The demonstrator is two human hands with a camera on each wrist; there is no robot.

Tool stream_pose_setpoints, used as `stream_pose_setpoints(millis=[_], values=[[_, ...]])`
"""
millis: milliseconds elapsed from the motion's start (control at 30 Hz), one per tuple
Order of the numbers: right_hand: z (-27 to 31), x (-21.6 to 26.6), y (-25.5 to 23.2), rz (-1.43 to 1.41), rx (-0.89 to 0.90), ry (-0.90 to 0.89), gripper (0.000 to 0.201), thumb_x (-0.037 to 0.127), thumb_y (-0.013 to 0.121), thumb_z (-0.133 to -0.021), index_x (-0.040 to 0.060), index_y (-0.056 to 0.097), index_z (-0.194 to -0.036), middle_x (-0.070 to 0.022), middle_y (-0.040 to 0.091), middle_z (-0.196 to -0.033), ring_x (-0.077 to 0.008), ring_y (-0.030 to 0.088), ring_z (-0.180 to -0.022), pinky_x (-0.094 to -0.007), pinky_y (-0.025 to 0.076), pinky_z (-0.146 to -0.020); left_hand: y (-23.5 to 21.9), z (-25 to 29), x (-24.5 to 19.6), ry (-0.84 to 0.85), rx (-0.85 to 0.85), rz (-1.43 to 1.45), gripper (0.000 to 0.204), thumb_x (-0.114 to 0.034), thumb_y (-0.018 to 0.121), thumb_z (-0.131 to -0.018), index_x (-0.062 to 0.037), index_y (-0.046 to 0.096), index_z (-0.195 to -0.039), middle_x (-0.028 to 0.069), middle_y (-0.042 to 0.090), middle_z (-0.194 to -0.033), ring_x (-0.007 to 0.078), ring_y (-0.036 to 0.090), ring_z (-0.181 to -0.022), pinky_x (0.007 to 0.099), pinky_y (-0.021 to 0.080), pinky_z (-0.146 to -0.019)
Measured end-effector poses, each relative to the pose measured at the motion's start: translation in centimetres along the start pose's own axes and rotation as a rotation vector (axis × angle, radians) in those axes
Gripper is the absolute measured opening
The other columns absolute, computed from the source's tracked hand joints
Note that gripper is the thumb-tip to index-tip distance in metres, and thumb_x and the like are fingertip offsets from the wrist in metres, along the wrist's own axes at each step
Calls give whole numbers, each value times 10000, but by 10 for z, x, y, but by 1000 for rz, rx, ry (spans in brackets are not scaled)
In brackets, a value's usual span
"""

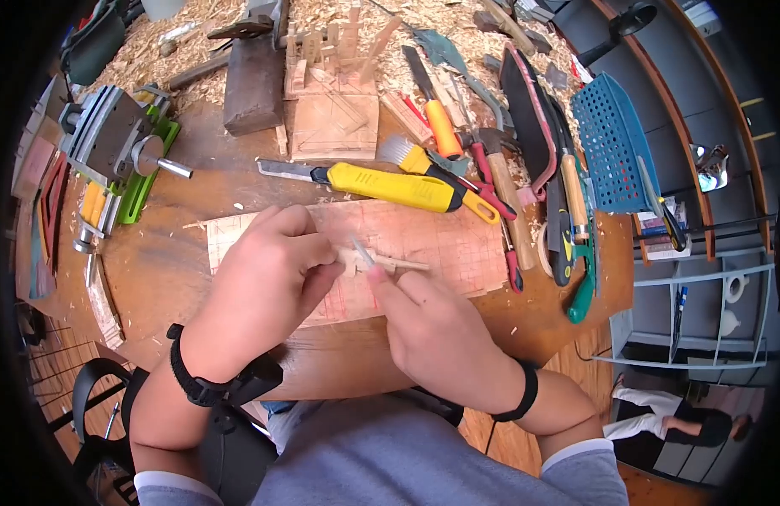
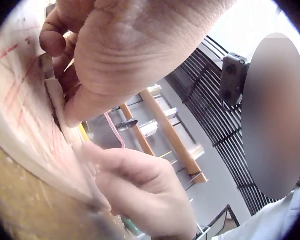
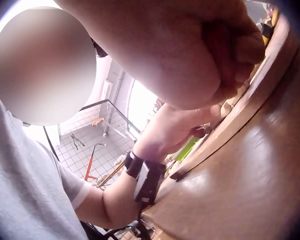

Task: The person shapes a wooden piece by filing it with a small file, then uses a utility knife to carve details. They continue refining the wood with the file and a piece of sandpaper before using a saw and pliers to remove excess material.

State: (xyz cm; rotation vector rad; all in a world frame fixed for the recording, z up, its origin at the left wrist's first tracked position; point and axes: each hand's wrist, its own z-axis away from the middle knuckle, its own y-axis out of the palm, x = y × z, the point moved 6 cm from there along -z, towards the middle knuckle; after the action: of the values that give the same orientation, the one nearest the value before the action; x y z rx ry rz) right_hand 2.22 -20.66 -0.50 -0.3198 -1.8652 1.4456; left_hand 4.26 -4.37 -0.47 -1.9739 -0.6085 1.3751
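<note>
Over a board marked with red lines [image 1: 457,244], my left hand [image 1: 276,266] pinches a small pale wooden piece [image 1: 398,265] between thumb and fingers. In the left wrist view this wooden piece [image 2: 57,102] lies along the board's surface under the left fingertips. My right hand [image 1: 445,329] comes in from the right and grips a slim grey blade [image 1: 362,250], its tip pointing up and left beside the wooden piece. Most of the blade's handle is hidden in the right hand. Both hands' fingertips are close together.
Behind the board lie a yellow utility knife [image 1: 390,185], a brush [image 1: 402,153] and a hammer [image 1: 504,173]. A vise [image 1: 111,139] stands at left, a blue basket [image 1: 613,143] at right. Wood shavings [image 1: 187,42] cover the back. Another person [image 1: 685,422] is at lower right.
</note>
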Motion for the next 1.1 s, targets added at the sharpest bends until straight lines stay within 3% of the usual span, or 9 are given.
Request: stream_pose_setpoints(millis=[367,500,733,900,1100], values=[[8,12,0,-64,36,103,461,5,562,-815,-128,556,-1257,-151,536,-872,-304,578,-780,-380,514,-682,2,3,-4,17,-45,4,133,-17,767,-756,-6,635,-775,140,526,-763,328,569,-714,399,479,-625],[-4,0,1,-75,-71,81,459,-27,597,-799,-75,570,-1255,-141,498,-813,-311,558,-752,-395,493,-656,5,2,-6,5,19,-32,157,-75,737,-783,-8,597,-758,154,542,-797,358,590,-779,446,509,-687],[-4,-2,0,-44,-62,92,404,27,535,-832,-120,578,-1205,-162,572,-874,-318,590,-799,-409,508,-684,7,2,-5,-10,23,-41,161,-72,736,-785,-8,592,-749,154,535,-782,356,590,-761,443,510,-674],[10,11,3,-22,-26,89,414,15,529,-825,-123,568,-1214,-165,576,-882,-315,594,-749,-391,525,-683,5,2,-6,7,-16,-20,166,-66,738,-781,-6,588,-744,158,521,-762,364,583,-732,445,506,-645],[6,10,5,-57,-145,71,415,-15,564,-819,-95,576,-1226,-161,550,-841,-326,586,-779,-416,502,-688,6,-1,-5,-38,11,-16,160,-50,745,-779,-2,594,-753,163,523,-765,365,582,-721,438,503,-639]])
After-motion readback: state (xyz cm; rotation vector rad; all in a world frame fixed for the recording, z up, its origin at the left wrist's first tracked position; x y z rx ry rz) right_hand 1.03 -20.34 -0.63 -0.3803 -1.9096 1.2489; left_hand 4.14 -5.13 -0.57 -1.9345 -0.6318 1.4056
